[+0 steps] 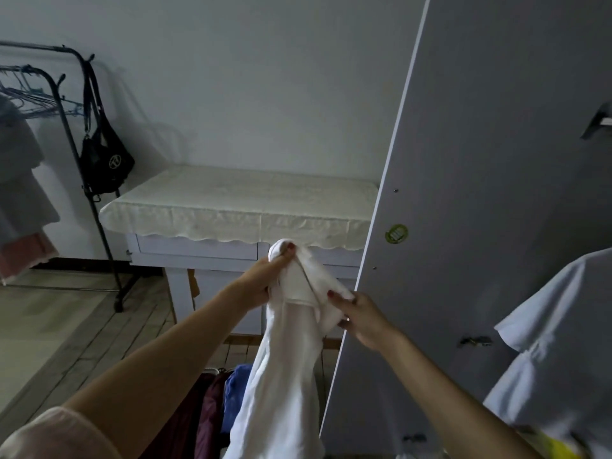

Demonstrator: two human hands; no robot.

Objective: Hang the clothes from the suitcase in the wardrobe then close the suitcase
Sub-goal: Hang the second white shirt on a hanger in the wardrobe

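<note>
**White garment held up in both hands beside the wardrobe door**

Head view. Both arms extended forward. The left hand (265, 276) has its grip closed around the top end of a white garment (291, 342), fingers curled over the bunched fabric with the thumb on top. The right hand (359, 318) pinches the same garment a little lower, on its right-hand edge; fingertips press into the folded cloth. The rest of the garment hangs straight down between the two forearms, out past the bottom of the frame.

Just right of the hands stands the open grey wardrobe door (480, 193), its white edge running diagonally; a round green sticker (396, 233) is on it. A pale shirt (559, 342) hangs at far right.

Below the hands: maroon and blue clothes (228, 402), partly hidden by the garment; their container cannot be made out.

Background: surface with cream scalloped cloth (238, 203) against the wall. At left, a black clothes rack (69, 134) with wire hangers and a black bag (106, 160) hanging from it.
</note>
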